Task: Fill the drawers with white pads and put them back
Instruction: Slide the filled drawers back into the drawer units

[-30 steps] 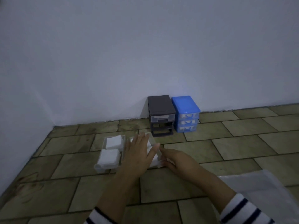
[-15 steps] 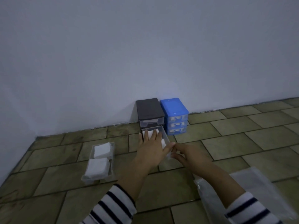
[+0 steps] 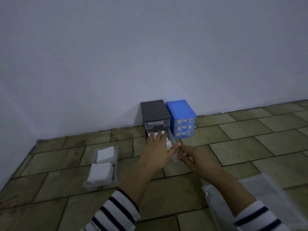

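A grey cabinet (image 3: 155, 112) stands against the wall on the floor (image 3: 250, 147), a clear drawer (image 3: 172, 139) half inside it. The left hand (image 3: 156, 151) lies flat, fingers (image 3: 160, 135) straight, on its pads (image 3: 169, 144); the right hand (image 3: 196, 158) pinches its front. Another filled drawer (image 3: 115, 164) sits left.

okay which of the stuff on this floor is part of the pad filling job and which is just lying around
In the job: grey drawer unit; drawer going in, under left hand, gripped by right hand; filled drawer on the floor.
Lying about: blue drawer unit; plastic bag.
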